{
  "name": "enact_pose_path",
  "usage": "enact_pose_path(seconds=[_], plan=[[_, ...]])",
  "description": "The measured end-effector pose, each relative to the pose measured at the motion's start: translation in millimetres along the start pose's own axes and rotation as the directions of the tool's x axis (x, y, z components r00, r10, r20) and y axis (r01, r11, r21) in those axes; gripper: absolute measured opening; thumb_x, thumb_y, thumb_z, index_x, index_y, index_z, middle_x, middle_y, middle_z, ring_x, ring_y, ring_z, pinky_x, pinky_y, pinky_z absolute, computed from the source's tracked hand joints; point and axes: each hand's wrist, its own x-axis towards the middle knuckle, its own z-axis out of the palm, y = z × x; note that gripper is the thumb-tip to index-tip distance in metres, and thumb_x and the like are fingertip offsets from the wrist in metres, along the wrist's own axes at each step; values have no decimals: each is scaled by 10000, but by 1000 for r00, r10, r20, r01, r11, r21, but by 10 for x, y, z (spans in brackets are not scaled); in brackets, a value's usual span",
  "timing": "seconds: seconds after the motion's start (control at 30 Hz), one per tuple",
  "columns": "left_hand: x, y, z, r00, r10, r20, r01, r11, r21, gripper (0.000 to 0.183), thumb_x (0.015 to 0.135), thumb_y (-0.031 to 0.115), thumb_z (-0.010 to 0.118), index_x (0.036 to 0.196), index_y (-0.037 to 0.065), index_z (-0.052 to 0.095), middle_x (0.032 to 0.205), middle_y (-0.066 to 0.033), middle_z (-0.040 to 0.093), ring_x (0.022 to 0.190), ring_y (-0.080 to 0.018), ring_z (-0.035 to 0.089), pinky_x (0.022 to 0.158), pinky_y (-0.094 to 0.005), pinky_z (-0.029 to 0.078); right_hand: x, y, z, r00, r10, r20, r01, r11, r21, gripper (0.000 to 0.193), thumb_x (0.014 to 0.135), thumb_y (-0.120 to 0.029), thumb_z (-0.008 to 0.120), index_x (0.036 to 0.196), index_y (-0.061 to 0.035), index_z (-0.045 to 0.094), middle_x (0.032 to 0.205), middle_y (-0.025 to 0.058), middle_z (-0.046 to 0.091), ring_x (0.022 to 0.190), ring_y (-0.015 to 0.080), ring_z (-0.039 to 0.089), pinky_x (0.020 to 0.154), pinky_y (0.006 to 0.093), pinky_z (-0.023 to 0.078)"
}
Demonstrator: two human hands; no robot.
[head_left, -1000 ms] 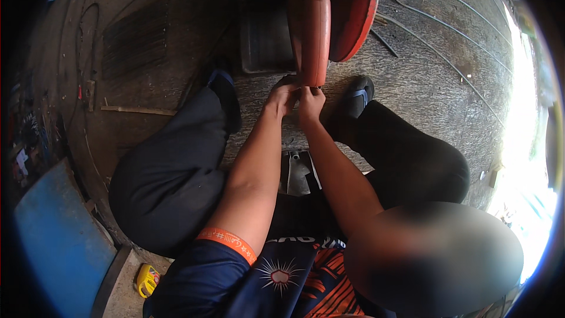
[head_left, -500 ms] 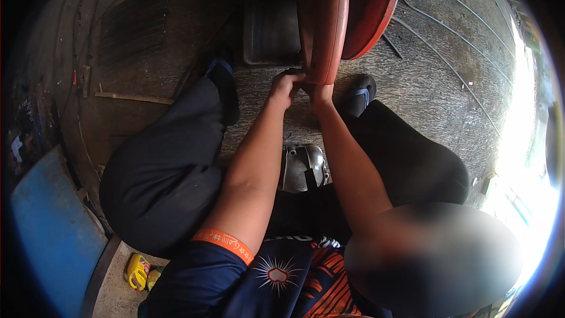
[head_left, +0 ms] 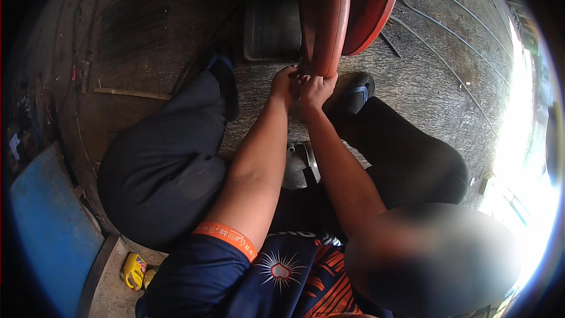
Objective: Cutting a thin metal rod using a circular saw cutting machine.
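Note:
My left hand (head_left: 285,85) and my right hand (head_left: 317,89) meet at the lower end of a red, rounded casing (head_left: 331,35) with a dark knob near its top. Curled fingers on both hands press close together there. Whatever they grip is hidden behind the hands and the casing. The back of my right hand lies right against the casing's lower edge. Just left of the casing sits a dark rectangular tray or box (head_left: 272,29). Between my legs, below the hands, is a dark, shiny cover-like part (head_left: 296,168), partly hidden by my right forearm.
A large red disc-like part (head_left: 376,17) stands right of the casing. Cables (head_left: 444,62) run across the worn floor at right. My sandalled feet flank the hands. A wooden stick (head_left: 132,93), a blue panel (head_left: 53,218) and a yellow bottle (head_left: 135,271) are at left.
My right hand has shifted up and left, out from behind the casing's lower end, and more of it shows. My left hand has risen slightly and turned.

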Motion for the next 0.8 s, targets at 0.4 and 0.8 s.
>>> enact_pose_path(seconds=[0.4, 0.8], plan=[[-108, 120, -17, 997, 4, -78, 51, 722, 690, 418, 771, 198, 708, 1128, 10, 599, 1010, -91, 657, 847, -178, 641, 748, -325, 498, -42, 140, 117, 955, 238, 176, -266, 951, 155, 348, 997, -320, 429, 896, 10, 475, 777, 106, 571, 652, 188, 550, 588, 336, 444], [-132, 64, 157, 948, 231, -221, -7, 707, 707, 355, 775, 268, 700, 1002, -3, 663, 872, -120, 676, 732, -203, 643, 670, -350, 499, -23, 123, 184, 940, 340, 19, -340, 941, 7, 478, 968, -418, 453, 996, 60, 452, 974, 247, 573, 875, 330, 569, 794, 417, 429]])
